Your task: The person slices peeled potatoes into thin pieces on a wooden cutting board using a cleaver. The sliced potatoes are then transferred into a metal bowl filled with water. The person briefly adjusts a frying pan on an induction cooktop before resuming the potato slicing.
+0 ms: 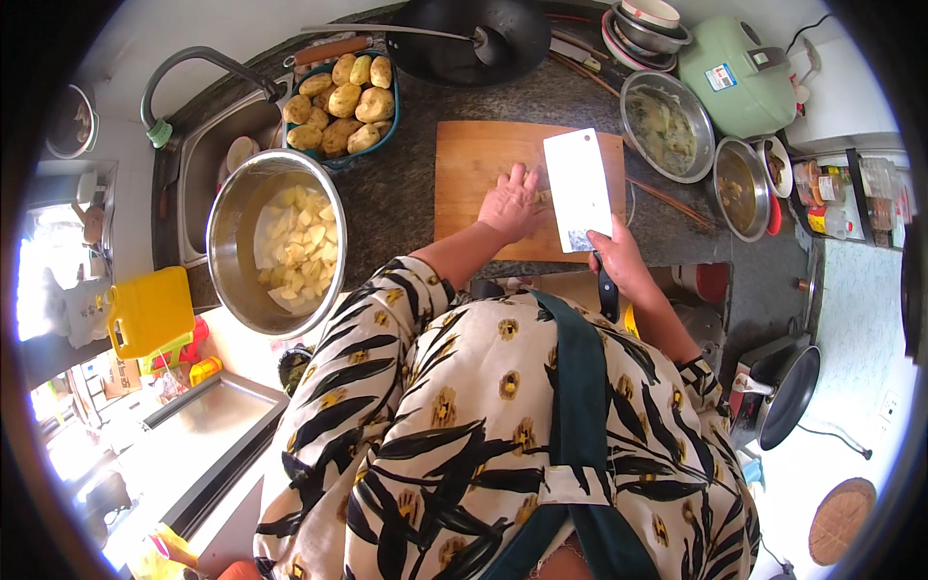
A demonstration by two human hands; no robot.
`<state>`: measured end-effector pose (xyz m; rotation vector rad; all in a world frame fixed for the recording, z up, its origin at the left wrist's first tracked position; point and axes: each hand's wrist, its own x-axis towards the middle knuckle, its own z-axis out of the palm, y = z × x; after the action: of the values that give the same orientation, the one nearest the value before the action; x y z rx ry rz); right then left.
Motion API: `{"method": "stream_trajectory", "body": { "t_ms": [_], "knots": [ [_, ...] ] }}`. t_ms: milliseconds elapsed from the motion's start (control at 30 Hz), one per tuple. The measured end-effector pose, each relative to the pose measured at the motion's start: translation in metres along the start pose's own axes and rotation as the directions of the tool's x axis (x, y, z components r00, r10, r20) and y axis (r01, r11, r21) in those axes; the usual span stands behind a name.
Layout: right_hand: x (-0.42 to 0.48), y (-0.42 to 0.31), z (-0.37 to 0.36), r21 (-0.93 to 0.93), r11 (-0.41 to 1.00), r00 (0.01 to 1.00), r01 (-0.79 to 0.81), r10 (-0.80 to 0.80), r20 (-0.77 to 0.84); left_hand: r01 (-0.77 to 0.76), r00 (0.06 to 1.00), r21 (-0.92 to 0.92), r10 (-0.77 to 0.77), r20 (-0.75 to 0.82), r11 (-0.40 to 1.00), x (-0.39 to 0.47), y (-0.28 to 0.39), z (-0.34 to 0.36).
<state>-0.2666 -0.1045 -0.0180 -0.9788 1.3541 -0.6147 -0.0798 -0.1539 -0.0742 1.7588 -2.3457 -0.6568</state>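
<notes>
A wooden cutting board [464, 156] lies on the dark stone counter. My left hand [513, 204] rests low over its middle, fingers spread, beside a pale piece that is mostly hidden between the hand and the blade. In my right hand [618, 255] is the black handle of a cleaver [578, 185], whose broad blade covers the board's right part. Left of the board, a large steel pot [217, 246] holds cut potato chunks [308, 246] in liquid. Behind it, peeled whole potatoes [343, 101] fill a teal basket [396, 116].
A wok [435, 61] with a ladle [491, 45] stands behind the board. To the right are steel bowls [670, 127] with food in liquid, chopsticks [670, 201] and a green rice cooker [739, 80]. The sink [190, 196] and its faucet [210, 54] are at the left.
</notes>
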Motion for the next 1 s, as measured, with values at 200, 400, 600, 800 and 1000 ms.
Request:
{"method": "stream_trajectory", "body": {
  "t_ms": [200,400,600,800,1000],
  "knots": [
    [-0.014,0.01,-0.006,0.031,0.999,0.998,0.022,-0.02,-0.065,-0.241,0.957,0.218,0.194,0.214,0.946,0.022,0.008,0.0],
    [-0.02,0.017,-0.019,0.055,0.998,0.993,0.028,-0.022,-0.113,-0.368,0.93,0.263,0.357,0.092,0.892,0.032,-0.008,0.028],
    [-0.017,0.015,-0.025,0.114,0.993,0.992,0.037,-0.022,-0.125,0.018,0.982,-0.46,-0.102,-0.158,0.888,0.026,-0.024,0.014],
    [-0.004,0.023,-0.022,-0.048,0.998,0.995,0.042,-0.046,-0.09,0.029,0.881,-0.802,-0.395,-0.261,0.596,-0.03,-0.075,-0.071],
    [0.019,0.027,-0.001,-0.727,0.605,0.87,0.326,-0.493,-0.02,0.46,0.681,-0.092,-0.418,-0.601,0.883,-0.139,-0.172,-0.143]
  ]
}}
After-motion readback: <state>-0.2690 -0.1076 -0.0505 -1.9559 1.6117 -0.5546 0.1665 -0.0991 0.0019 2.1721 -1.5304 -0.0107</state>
